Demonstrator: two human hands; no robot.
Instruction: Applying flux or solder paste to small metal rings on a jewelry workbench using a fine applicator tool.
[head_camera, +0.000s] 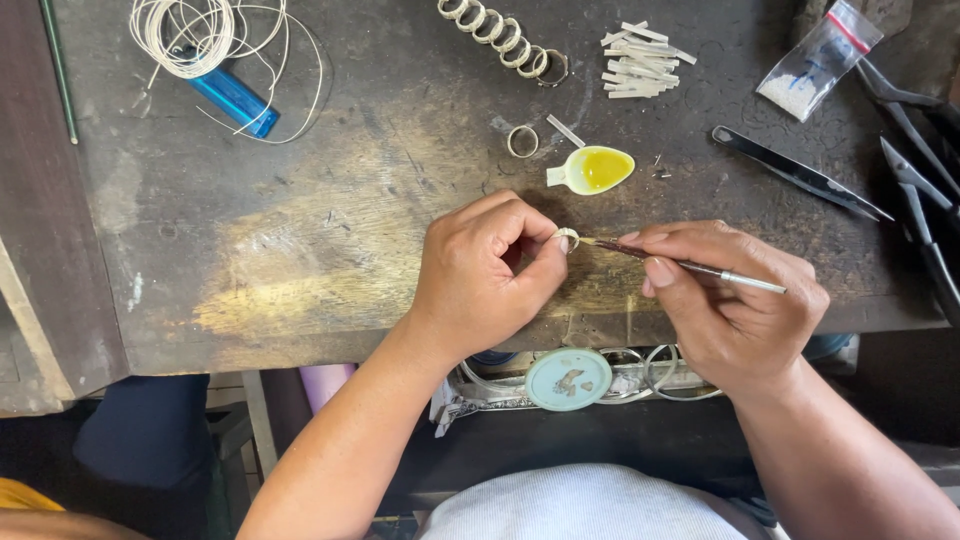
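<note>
Holding: left hand (480, 275) pinches a small metal ring (567, 238) between thumb and forefinger – fingers clenched on it, above the table's (300, 230) near edge.
Brush: right hand (725, 300) grips a thin brush (690, 265), its tip touching the ring.
Nearby: spoon (592, 170) of yellow liquid just beyond, a loose ring (522, 141) beside it.
Farther: wire coil (205, 40), blue lighter (235, 100), black tweezers (800, 175).

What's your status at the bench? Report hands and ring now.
Left hand pinching small ring. Right hand holding fine brush, tip at the ring. Spoon of yellow liquid just beyond; nothing between.
</note>
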